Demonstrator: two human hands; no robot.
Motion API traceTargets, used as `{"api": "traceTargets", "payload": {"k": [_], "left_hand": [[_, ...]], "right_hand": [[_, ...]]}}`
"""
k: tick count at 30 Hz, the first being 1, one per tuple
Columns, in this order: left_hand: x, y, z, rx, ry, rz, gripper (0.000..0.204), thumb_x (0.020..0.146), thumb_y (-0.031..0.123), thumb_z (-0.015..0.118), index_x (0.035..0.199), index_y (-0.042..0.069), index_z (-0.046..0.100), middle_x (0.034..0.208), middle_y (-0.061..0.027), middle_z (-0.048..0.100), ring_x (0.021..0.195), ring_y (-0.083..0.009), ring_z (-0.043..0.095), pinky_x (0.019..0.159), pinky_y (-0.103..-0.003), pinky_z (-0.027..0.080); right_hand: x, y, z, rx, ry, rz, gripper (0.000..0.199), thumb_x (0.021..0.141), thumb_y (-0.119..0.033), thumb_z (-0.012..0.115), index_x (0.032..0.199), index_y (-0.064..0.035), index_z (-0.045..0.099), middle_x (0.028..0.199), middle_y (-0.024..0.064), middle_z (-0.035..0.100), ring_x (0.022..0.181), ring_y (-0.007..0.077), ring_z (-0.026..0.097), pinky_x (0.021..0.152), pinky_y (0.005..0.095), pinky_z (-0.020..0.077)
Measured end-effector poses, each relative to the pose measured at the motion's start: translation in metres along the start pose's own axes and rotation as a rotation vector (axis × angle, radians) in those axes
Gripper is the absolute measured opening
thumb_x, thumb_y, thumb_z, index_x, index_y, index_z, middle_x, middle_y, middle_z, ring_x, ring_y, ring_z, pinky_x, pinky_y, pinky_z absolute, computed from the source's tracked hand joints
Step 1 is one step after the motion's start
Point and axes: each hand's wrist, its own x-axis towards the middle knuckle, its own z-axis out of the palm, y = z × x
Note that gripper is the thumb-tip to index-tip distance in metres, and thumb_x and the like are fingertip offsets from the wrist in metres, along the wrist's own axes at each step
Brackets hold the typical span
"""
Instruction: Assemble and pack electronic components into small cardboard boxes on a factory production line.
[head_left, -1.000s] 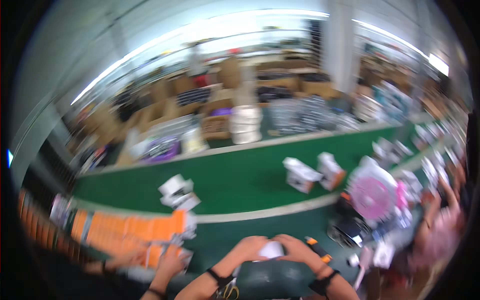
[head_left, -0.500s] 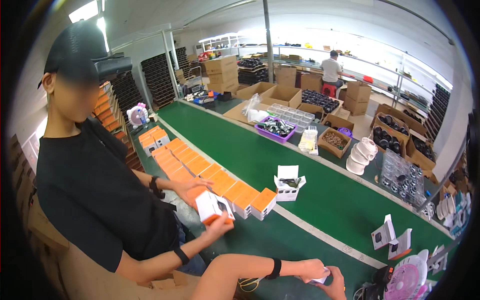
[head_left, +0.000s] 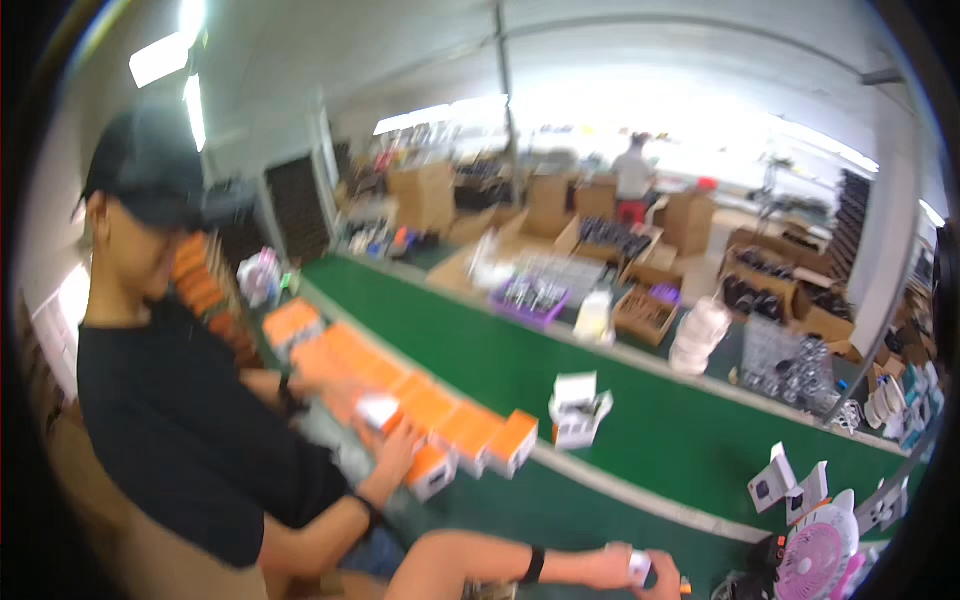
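Observation:
At the lower right, my left hand (head_left: pixel 606 567), with a black band on its wrist, is closed on a small white object (head_left: pixel 639 568). My right hand (head_left: pixel 663 578) grips the same object from the other side, with thumb and fingers curved round it. The object shows a small dark mark, but blur and the fingers hide its kind. Both hands are low over the green bench, left of a pink-and-white fan (head_left: pixel 812 552). Two opened white cartons, one a white box (head_left: pixel 768 480), stand beyond them.
At left a co-worker in black (head_left: pixel 190 420) reaches into rows of orange-and-white boxes (head_left: pixel 470 430). An open white box (head_left: pixel 577 425) stands on the green belt (head_left: pixel 650 420). Behind are a purple basket (head_left: pixel 530 298) of parts, cardboard boxes (head_left: pixel 645 315) and a white stacked spool (head_left: pixel 697 335).
My view has tilted and blurred. My hands still hold the white object, now turned to show more of it. The co-worker's hands have moved down to the boxes, one of which sits before the row.

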Motion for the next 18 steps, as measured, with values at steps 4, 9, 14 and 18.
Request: {"api": "traceTargets", "payload": {"k": [4,9,14,18], "left_hand": [[-0.002,-0.011,-0.020,-0.440,-0.135,-0.080,0.038,0.072,0.033,0.065,0.097,0.005,0.062,0.073,-0.0148,0.062,0.068,-0.0402,0.059,0.064,-0.047,0.049],[-0.004,-0.033,-0.028,-0.517,-0.131,-0.307,0.023,0.086,0.025,0.050,0.103,0.010,0.055,0.078,-0.0199,0.063,0.071,-0.0388,0.062,0.062,-0.045,0.048],[-0.023,-0.063,0.030,-0.792,0.329,-0.628,0.024,0.087,0.021,0.056,0.102,0.003,0.058,0.097,-0.0231,0.063,0.083,-0.0267,0.065,0.071,-0.035,0.049],[-0.018,-0.067,0.066,-0.993,0.366,-0.950,0.040,0.090,0.036,0.049,0.095,-0.002,0.059,0.100,-0.0238,0.063,0.096,-0.0369,0.061,0.081,-0.042,0.046]], "right_hand": [[-0.006,-0.018,0.006,0.103,0.072,-0.032,0.059,0.062,-0.016,0.078,0.112,-0.0002,0.052,0.108,0.0201,0.056,0.103,0.0389,0.053,0.089,0.0420,0.0440],[-0.012,-0.004,0.026,0.237,0.145,0.002,0.069,0.057,-0.029,0.086,0.113,-0.0030,0.054,0.108,0.0145,0.056,0.096,0.0281,0.058,0.084,0.0356,0.0480],[-0.007,0.007,0.078,0.077,0.305,0.163,0.069,0.072,-0.047,0.069,0.112,0.0071,0.052,0.104,0.0207,0.054,0.096,0.0337,0.054,0.084,0.0400,0.0462],[-0.001,-0.008,0.098,-0.075,0.322,0.399,0.062,0.074,-0.045,0.067,0.110,0.0051,0.055,0.102,0.0266,0.055,0.097,0.0385,0.054,0.085,0.0415,0.0455]]}}
